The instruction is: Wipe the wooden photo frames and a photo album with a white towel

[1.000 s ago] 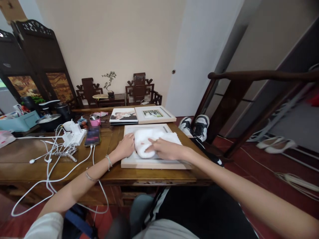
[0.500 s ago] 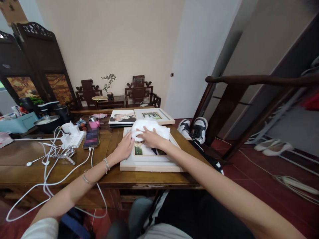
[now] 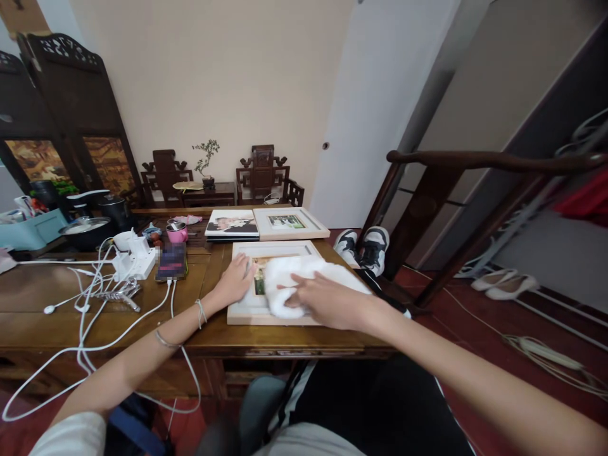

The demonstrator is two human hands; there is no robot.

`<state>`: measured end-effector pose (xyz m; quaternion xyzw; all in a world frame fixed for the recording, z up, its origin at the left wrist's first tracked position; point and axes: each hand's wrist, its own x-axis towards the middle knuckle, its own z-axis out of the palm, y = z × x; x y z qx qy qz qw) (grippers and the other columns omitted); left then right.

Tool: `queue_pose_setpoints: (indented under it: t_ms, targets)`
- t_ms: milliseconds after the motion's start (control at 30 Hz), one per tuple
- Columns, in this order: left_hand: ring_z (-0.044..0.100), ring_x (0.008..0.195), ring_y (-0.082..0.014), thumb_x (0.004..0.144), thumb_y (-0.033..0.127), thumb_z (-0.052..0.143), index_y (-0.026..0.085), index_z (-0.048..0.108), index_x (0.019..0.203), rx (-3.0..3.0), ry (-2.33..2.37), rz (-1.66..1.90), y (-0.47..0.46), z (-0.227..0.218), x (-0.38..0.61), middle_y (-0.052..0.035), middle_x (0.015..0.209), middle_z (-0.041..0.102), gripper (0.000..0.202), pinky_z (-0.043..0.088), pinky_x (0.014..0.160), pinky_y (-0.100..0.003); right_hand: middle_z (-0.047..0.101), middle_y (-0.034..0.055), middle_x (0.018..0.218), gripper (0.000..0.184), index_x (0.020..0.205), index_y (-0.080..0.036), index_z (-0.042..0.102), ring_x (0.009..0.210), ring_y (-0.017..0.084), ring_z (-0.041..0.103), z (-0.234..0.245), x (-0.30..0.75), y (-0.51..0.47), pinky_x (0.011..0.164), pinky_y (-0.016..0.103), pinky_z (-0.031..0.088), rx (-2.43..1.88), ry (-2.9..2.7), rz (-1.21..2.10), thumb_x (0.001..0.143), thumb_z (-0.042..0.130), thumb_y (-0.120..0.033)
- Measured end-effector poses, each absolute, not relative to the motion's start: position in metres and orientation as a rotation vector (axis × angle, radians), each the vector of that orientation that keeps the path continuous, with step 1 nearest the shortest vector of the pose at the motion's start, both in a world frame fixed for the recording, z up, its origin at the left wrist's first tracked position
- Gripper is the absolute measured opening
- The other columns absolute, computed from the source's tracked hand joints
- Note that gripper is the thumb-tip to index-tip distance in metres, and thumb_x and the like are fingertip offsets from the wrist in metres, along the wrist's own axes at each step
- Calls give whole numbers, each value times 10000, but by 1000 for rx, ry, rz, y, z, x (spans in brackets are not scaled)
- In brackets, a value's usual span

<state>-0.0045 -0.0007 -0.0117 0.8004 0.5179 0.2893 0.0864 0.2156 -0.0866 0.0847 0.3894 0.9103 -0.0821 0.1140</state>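
A light wooden picture frame (image 3: pixel 247 313) lies flat on the brown wooden table (image 3: pixel 61 304) in front of me. My left hand (image 3: pixel 235 278) rests flat on the frame's left side, fingers spread. My right hand (image 3: pixel 320 299) presses a white cloth (image 3: pixel 304 275) onto the near part of the frame's glass, fingers laid over the cloth. The cloth covers most of the picture; only a strip of the photo shows at its left.
Two more framed pictures (image 3: pixel 266 223) lie behind the frame. To the left sit a phone (image 3: pixel 171 261), a white power strip (image 3: pixel 135 261) with trailing white cables (image 3: pixel 90 329), a pink cup (image 3: pixel 177 232) and pots. Sneakers (image 3: pixel 363 246) and a dark wooden chair (image 3: pixel 456 190) are to the right.
My right hand dragged the cloth from the frame's far edge back toward the near edge, after pushing it away before. My left hand stayed on the frame's left side.
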Motion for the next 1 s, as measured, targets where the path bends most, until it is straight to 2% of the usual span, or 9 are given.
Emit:
queue_pose_setpoints:
  t_ms: [167,267,333,433,500,667,833,1000]
  targets:
    - [348,1369,-242,959,251,278,97,536,1169,2517,1564,780,4,-19,-5,-173,1359,504,366,255,1161,-434,614,83,1268,684,1159,-255,676,1375,336,272,90,241,-86,1039,568,306,1288,2545,-233,672,345,91]
    - [343,1371,-241,961,248,259,103,533,1176,2496,1565,796,1,-16,-3,-171,1382,478,377,286,1147,-425,618,125,1252,612,1141,-216,684,1361,353,307,84,224,-87,1010,568,338,1176,2678,-180,706,361,69]
    - [391,1339,-235,960,245,258,125,531,1184,2479,1527,840,-3,-12,-3,-152,1368,495,373,325,1124,-418,563,135,1323,590,1163,-204,668,1358,354,314,79,203,-89,1005,588,336,1090,2789,-177,721,376,55]
    - [533,1190,-206,961,232,244,153,547,1161,2491,1404,888,-7,-4,-4,-120,1225,598,371,413,1053,-372,416,131,1454,597,1236,-179,618,1368,355,289,72,179,-93,1030,589,313,1043,2883,-164,728,397,43]
    - [568,1127,-201,961,232,247,157,554,1152,2506,1367,901,-8,-2,-5,-111,1167,625,369,437,1023,-362,358,136,1488,602,1263,-149,595,1379,359,260,69,176,-97,1047,576,304,1042,2905,-133,726,400,42]
    - [496,1235,-233,945,230,309,127,544,1201,2526,1487,847,-5,-11,-8,-137,1290,567,362,365,1089,-405,400,136,1464,610,1240,-139,611,1382,356,255,71,215,-106,1060,560,303,1167,2805,-99,702,399,52]
    - [434,1300,-231,941,230,320,143,516,1264,2506,1528,802,-1,-20,-7,-131,1370,510,387,355,1097,-434,495,195,1375,581,1208,-100,624,1352,385,306,77,238,-118,1042,565,322,1340,2610,-42,709,378,67]
    - [439,1295,-228,930,216,333,143,486,1298,2511,1523,794,1,-17,-7,-129,1365,514,405,362,1090,-428,436,197,1423,576,1246,-96,598,1333,383,341,68,201,-120,1053,547,318,1166,2842,-8,710,429,32]
